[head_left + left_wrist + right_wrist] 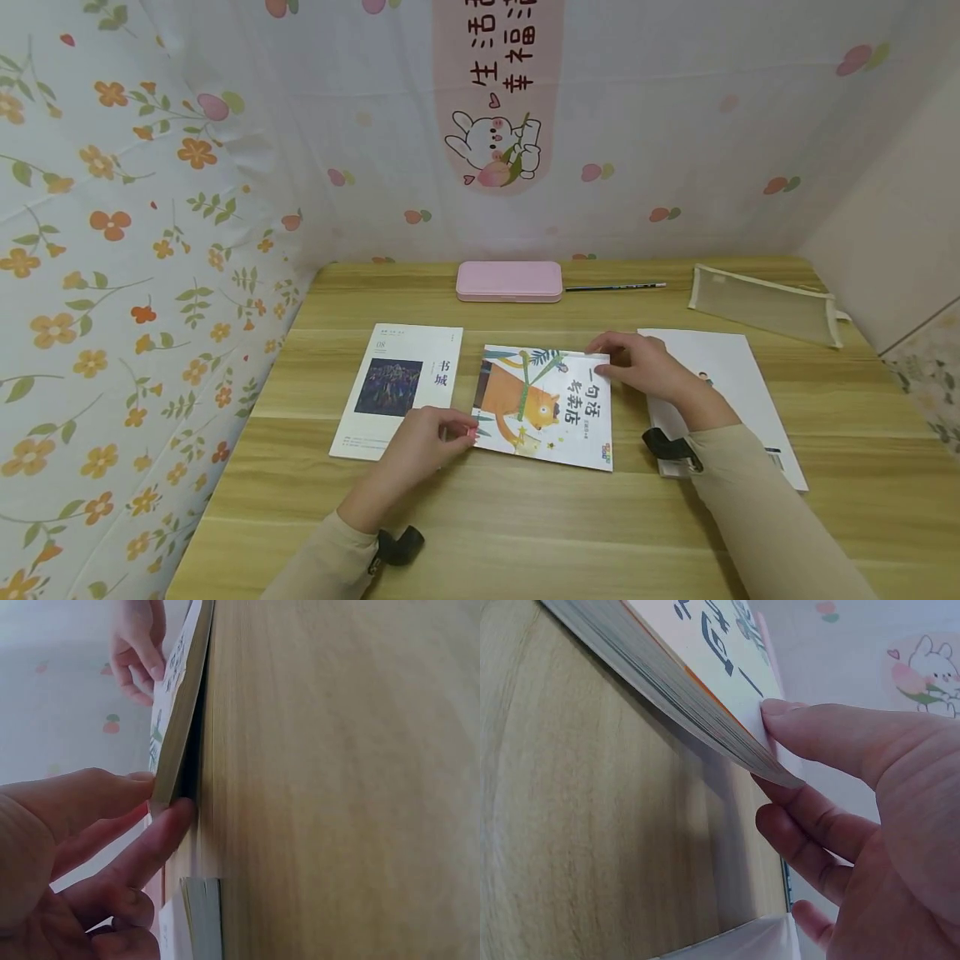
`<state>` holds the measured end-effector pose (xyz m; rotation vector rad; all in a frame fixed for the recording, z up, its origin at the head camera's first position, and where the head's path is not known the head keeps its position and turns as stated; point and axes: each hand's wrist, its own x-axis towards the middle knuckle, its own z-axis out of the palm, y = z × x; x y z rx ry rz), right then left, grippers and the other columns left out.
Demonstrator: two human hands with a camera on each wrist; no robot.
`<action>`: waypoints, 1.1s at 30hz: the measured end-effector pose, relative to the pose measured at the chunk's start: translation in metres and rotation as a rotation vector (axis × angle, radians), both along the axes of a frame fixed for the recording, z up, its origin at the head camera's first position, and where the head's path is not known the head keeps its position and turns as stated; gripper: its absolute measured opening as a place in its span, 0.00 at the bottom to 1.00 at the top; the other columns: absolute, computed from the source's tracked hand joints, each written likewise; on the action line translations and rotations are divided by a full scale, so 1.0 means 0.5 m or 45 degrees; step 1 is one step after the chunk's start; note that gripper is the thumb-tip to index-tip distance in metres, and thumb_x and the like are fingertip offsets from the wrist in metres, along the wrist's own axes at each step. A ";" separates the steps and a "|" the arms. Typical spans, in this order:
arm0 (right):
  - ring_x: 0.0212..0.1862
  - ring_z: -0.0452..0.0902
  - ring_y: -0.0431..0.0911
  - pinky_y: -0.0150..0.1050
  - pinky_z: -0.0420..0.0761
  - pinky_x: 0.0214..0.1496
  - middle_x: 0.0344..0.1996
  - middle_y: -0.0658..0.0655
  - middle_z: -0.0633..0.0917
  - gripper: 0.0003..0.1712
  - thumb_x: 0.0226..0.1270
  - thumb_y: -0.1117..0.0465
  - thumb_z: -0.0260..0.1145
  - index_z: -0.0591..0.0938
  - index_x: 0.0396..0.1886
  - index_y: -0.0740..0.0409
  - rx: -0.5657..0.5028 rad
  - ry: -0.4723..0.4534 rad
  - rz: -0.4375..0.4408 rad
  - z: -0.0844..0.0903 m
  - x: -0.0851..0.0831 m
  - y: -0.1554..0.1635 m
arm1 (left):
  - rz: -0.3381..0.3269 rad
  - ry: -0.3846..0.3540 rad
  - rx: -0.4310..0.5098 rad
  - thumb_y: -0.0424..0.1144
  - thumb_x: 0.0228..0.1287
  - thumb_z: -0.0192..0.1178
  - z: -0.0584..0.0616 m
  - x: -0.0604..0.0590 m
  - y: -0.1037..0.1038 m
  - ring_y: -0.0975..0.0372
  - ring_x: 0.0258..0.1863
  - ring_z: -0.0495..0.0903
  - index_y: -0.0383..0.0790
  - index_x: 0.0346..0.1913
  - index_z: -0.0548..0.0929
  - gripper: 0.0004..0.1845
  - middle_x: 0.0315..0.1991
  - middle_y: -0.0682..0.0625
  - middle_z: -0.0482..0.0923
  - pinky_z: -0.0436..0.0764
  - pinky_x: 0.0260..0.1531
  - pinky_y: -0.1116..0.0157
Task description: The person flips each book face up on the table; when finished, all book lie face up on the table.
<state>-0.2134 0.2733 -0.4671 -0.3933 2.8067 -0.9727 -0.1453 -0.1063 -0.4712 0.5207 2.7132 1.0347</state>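
Note:
Between both hands is a square picture book (536, 408) with an orange cat on its white cover. My left hand (423, 442) pinches its near-left corner; in the left wrist view the thumb lies on the cover and a finger reaches under the edge. At the far-right corner my right hand (645, 367) grips the book too, its thumb (821, 735) on top and fingers below. A dark gap shows beneath the book's edge (180, 735) in the left wrist view, so this side is tilted up off the table.
A white book (408, 346) with a dark picture lies at the left, partly behind the left hand. Another white book (738, 375) lies under the right forearm. Along the back are a pink pencil case (510, 282), a pencil (615, 287) and a mesh pouch (765, 304).

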 end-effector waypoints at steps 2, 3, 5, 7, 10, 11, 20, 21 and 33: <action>0.50 0.79 0.49 0.53 0.75 0.59 0.49 0.53 0.87 0.16 0.68 0.58 0.73 0.85 0.54 0.44 0.017 0.011 0.003 -0.004 -0.003 -0.001 | -0.025 0.028 -0.029 0.39 0.63 0.72 -0.002 0.001 0.000 0.69 0.23 0.71 0.49 0.43 0.93 0.06 0.29 0.61 0.87 0.69 0.24 0.70; 0.50 0.78 0.49 0.53 0.73 0.60 0.50 0.53 0.87 0.16 0.68 0.58 0.74 0.86 0.54 0.45 0.025 0.016 0.004 -0.006 -0.005 -0.002 | -0.036 0.038 -0.044 0.40 0.63 0.72 -0.002 0.001 0.001 0.70 0.24 0.72 0.50 0.42 0.93 0.06 0.29 0.61 0.87 0.70 0.26 0.70; 0.49 0.78 0.49 0.56 0.68 0.61 0.51 0.52 0.88 0.16 0.67 0.59 0.74 0.86 0.54 0.45 0.042 0.027 0.009 -0.011 -0.007 -0.002 | -0.056 0.052 -0.067 0.40 0.62 0.73 -0.002 0.001 0.002 0.72 0.25 0.74 0.51 0.42 0.93 0.06 0.28 0.63 0.86 0.72 0.28 0.71; 0.50 0.77 0.50 0.59 0.63 0.62 0.51 0.53 0.88 0.16 0.67 0.59 0.74 0.87 0.53 0.46 0.056 0.034 0.005 -0.016 -0.008 -0.002 | -0.072 0.069 -0.084 0.41 0.62 0.73 -0.002 0.000 0.004 0.73 0.27 0.75 0.52 0.42 0.94 0.06 0.27 0.64 0.85 0.74 0.31 0.71; 0.53 0.78 0.52 0.65 0.56 0.64 0.53 0.54 0.88 0.15 0.66 0.60 0.75 0.88 0.52 0.46 0.061 0.040 -0.009 -0.020 -0.007 -0.001 | -0.070 0.066 -0.098 0.42 0.61 0.74 -0.001 -0.001 0.007 0.74 0.27 0.75 0.54 0.41 0.94 0.06 0.26 0.66 0.84 0.74 0.30 0.71; 0.54 0.78 0.53 0.67 0.54 0.65 0.53 0.54 0.88 0.14 0.66 0.60 0.75 0.88 0.51 0.46 0.062 0.042 -0.014 -0.020 -0.006 -0.001 | -0.069 0.068 -0.103 0.43 0.61 0.74 0.000 -0.002 0.007 0.74 0.27 0.75 0.54 0.41 0.94 0.06 0.26 0.66 0.83 0.74 0.30 0.71; 0.62 0.76 0.58 0.72 0.46 0.70 0.55 0.58 0.86 0.14 0.66 0.60 0.75 0.88 0.51 0.48 0.096 0.036 -0.032 -0.022 0.003 -0.008 | -0.077 0.094 -0.131 0.42 0.60 0.75 -0.001 0.000 0.011 0.74 0.24 0.72 0.53 0.41 0.94 0.06 0.22 0.67 0.79 0.70 0.26 0.72; 0.63 0.75 0.58 0.72 0.46 0.70 0.56 0.58 0.85 0.14 0.66 0.60 0.75 0.88 0.51 0.47 0.100 0.037 -0.034 -0.023 0.004 -0.008 | -0.085 0.099 -0.132 0.41 0.59 0.75 0.000 -0.001 0.011 0.74 0.24 0.72 0.53 0.40 0.94 0.06 0.22 0.67 0.79 0.70 0.25 0.72; 0.69 0.70 0.62 0.70 0.54 0.71 0.62 0.63 0.80 0.15 0.66 0.58 0.75 0.89 0.52 0.52 0.115 0.095 -0.030 -0.021 0.037 -0.012 | -0.099 0.077 -0.205 0.39 0.61 0.74 0.017 -0.045 0.018 0.65 0.38 0.82 0.49 0.42 0.93 0.07 0.34 0.59 0.86 0.80 0.41 0.63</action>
